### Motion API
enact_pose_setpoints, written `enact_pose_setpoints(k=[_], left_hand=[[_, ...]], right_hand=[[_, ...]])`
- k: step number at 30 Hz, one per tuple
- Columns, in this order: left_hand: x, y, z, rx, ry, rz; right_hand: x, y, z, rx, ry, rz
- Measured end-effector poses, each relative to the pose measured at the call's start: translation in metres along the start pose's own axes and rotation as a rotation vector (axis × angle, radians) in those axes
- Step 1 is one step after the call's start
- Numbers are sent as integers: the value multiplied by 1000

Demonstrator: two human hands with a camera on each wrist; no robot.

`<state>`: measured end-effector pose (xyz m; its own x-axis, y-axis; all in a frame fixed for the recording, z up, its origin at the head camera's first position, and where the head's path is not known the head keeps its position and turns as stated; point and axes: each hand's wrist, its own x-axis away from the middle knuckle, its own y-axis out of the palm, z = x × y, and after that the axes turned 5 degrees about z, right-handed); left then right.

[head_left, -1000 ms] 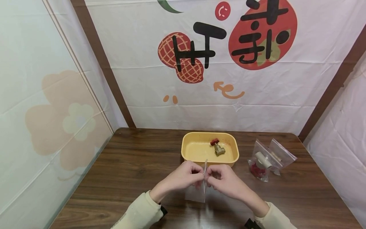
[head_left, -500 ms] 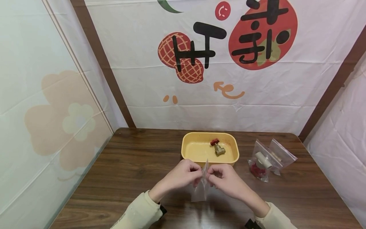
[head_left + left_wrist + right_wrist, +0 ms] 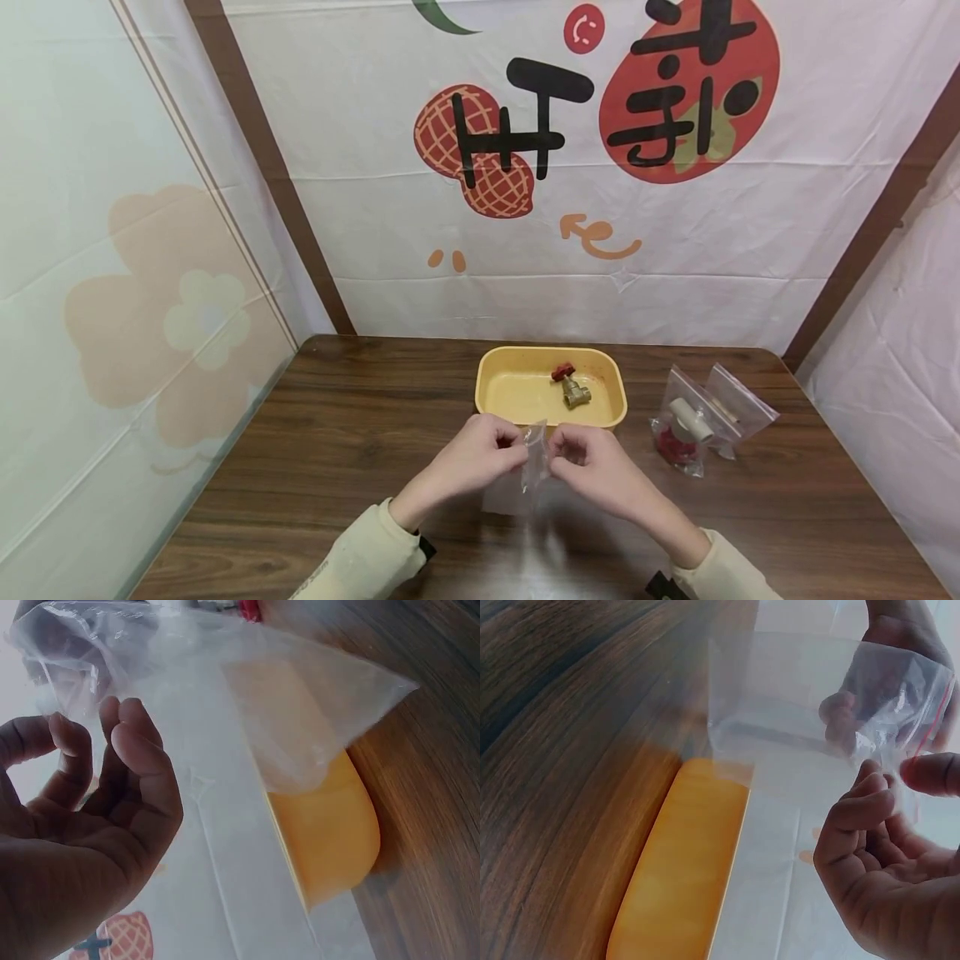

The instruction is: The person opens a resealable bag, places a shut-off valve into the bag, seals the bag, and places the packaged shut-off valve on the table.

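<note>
A clear zip bag (image 3: 533, 461) hangs between my two hands over the table, nothing visible inside it. My left hand (image 3: 480, 452) pinches one side of its top with thumb and forefinger. From the opposite side, my right hand (image 3: 596, 467) pinches the bag too. In the right wrist view a red line runs along the bag's (image 3: 795, 682) zip edge, and the film is crumpled beside my fingertips. A brass valve (image 3: 576, 392) with a red handwheel lies in the yellow tub (image 3: 513, 396) just beyond my hands.
At the right stands a zip bag (image 3: 677, 450) holding something red and a pale cylinder. Another zip bag (image 3: 738, 408) with a small item overlaps it. The dark wooden table (image 3: 360, 417) ends at a printed white cloth wall (image 3: 525, 304).
The bag's top has spread and crumpled between my fingers, and its lower part has swung about. My hands have risen slightly. The tub, valve and bags at the right stay put.
</note>
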<state>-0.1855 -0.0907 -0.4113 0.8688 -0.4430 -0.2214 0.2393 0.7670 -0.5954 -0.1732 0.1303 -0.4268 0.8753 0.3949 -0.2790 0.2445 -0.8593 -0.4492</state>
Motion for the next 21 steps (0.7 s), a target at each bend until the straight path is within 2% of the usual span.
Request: enact_pose_setpoints(k=[5, 8, 16, 21], left_hand=[[-1, 4, 3, 39, 48, -75], [-1, 4, 4, 46, 56, -90], [-1, -1, 3, 11, 18, -29], [-1, -4, 3, -13, -31, 1]], right_hand=[[-4, 5, 0, 14, -35, 23], [-6, 6, 0, 48, -47, 37], [-6, 3, 3, 49, -62, 41], [-4, 0, 3, 41, -66, 40]])
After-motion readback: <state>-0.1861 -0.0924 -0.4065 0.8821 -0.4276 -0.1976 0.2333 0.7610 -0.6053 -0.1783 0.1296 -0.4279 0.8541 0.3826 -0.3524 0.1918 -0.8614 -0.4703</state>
